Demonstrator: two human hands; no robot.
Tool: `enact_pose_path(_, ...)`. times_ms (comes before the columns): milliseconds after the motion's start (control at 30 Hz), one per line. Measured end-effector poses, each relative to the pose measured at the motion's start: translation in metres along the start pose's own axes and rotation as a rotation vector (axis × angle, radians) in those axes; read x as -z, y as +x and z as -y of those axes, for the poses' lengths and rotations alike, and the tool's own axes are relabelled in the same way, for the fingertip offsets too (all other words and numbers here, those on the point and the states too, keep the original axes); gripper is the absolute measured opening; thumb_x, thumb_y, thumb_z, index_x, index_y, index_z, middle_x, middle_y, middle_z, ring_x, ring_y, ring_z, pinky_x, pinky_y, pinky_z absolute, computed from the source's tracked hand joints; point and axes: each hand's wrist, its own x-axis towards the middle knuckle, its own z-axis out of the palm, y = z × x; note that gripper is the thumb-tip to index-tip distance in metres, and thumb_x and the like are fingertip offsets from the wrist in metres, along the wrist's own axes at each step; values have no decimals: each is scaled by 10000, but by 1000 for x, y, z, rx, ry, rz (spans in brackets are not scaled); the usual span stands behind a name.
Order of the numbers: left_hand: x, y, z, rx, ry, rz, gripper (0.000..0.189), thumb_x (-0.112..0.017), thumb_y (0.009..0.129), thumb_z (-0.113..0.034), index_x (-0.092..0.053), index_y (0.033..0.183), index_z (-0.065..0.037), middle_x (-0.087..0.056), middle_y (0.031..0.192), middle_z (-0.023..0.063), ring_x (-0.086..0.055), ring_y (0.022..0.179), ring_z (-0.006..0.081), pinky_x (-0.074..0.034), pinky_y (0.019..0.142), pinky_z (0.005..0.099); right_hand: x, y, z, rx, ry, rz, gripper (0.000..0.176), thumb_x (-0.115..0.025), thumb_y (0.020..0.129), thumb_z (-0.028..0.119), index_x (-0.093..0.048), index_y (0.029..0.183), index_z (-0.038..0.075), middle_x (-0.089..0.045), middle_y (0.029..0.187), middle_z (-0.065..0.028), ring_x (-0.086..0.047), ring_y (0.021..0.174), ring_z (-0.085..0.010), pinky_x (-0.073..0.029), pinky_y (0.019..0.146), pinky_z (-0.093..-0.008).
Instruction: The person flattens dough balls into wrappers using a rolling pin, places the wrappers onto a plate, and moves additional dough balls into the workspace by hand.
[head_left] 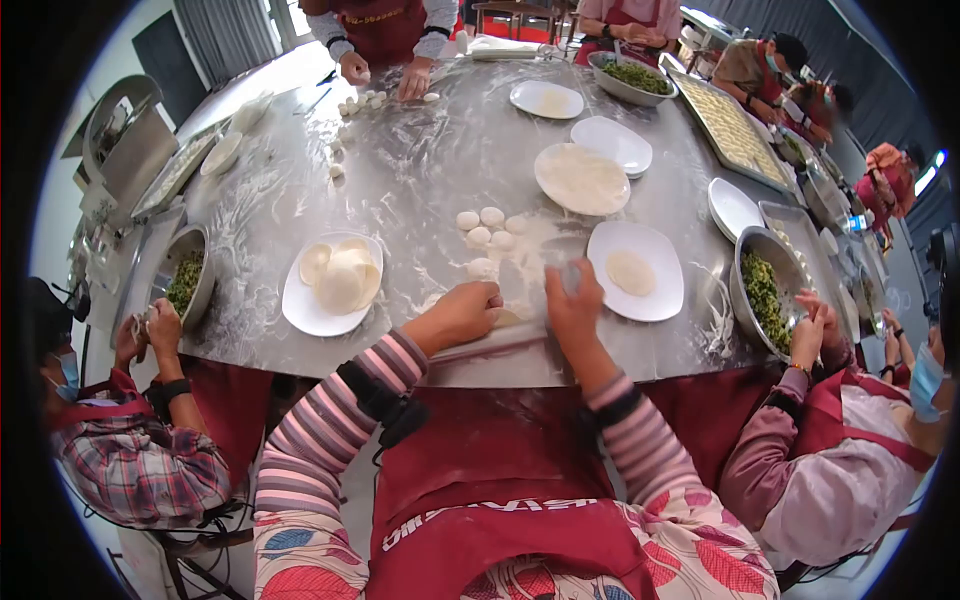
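My left hand (465,314) is closed, its fingertips pinching the edge of a small dough wrapper (508,318) near the table's front edge. To its right, my right hand (575,305) has its fingers spread, slightly blurred, beside the right end of a pale rolling pin (490,346). The pin lies along the front edge, below both hands. Just beyond them sit a flattened dough piece (482,268) and several round dough balls (479,236). One wrapper (630,272) lies on a white plate (665,290) at the right. Several wrappers (347,280) overlap on another plate (300,312) at the left.
Bowls of green filling (183,282) (765,300) stand at both sides, each near a seated person's hands. Farther back are a plate piled with wrappers (582,180), more white plates (622,143) and a tray of dough pieces (730,130). Another person's hands (415,80) work across the table.
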Motion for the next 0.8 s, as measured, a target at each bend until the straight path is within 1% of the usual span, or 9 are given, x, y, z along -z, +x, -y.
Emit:
enact_pose_path(133, -1, 11, 1, -2, 128, -34, 166, -575, 735, -106, -580, 850, 13, -615, 813, 175, -598, 756, 298, -456, 675, 365, -12, 12, -2, -106, 77, 74, 220, -662, 734, 124, -522, 873, 26, -549, 659, -197, -545, 582, -377, -420, 515, -420)
enact_pose_path(200, 4, 2, -4, -34, 192, 50, 165, -574, 741, -115, -587, 845, 13, -611, 804, 186, -598, 769, 313, -457, 687, 375, 9, -11, -6, 10, 4, 4, 229, -672, 723, 112, -527, 882, 32, -549, 688, -179, -543, 572, -346, -418, 500, -407)
enact_pose_path(300, 4, -3, 12, -10, 20, 2, 170, -584, 733, -126, -593, 826, 17, -601, 793, 208, -589, 784, 341, -454, 696, 392, 42, -27, 2, 338, -233, 160, 263, -679, 708, 96, -527, 911, 25, -529, 694, -143, -546, 582, -279, -425, 514, -373)
enact_pose_path(400, 4, -6, 10, -37, -19, 46, 193, -578, 741, -161, -597, 801, 21, -598, 781, 225, -587, 781, 356, -451, 698, 406, 22, -22, -1, -129, 113, 69, 216, -658, 730, 101, -517, 872, 22, -542, 687, -171, -517, 556, -349, -390, 485, -400)
enact_pose_path(533, -6, 5, 8, -14, 102, -35, 256, -536, 771, -219, -602, 799, 27, -600, 772, 244, -595, 752, 361, -450, 680, 414, -15, 9, -3, -50, -8, 36, 210, -651, 745, 129, -514, 856, 14, -545, 660, -205, -518, 577, -393, -390, 526, -446)
enact_pose_path(633, -5, -8, 1, -15, 124, 20, 238, -560, 753, -213, -593, 808, 15, -605, 774, 220, -591, 738, 353, -443, 656, 414, 8, -13, -8, -40, 27, 30, 238, -688, 701, 95, -511, 840, 16, -520, 624, -156, -502, 527, -315, -409, 515, -384)
enact_pose_path(667, -4, -19, 0, -44, 84, -7, 233, -565, 751, -213, -588, 810, 12, -601, 760, 213, -587, 716, 329, -442, 647, 403, 18, -20, -14, 170, -20, 42, 209, -673, 710, 72, -499, 815, 24, -506, 628, -127, -492, 509, -285, -409, 513, -367)
enact_pose_path(733, 5, -34, -6, -62, 35, -50, 229, -571, 749, -212, -583, 812, 8, -596, 746, 205, -584, 693, 305, -440, 639, 393, 35, -36, -4, -272, 296, 129, 186, -654, 722, 50, -486, 799, 31, -493, 642, -106, -488, 513, -255, -407, 516, -341)
enact_pose_path(800, 36, -52, 2, -27, -15, 9, 230, -579, 754, -207, -567, 820, 13, -576, 713, 176, -552, 671, 234, -432, 637, 363, 37, -37, -1, -279, 311, 139, 182, -650, 725, 46, -483, 796, 33, -492, 644, -104, -487, 513, -247, -407, 516, -331)
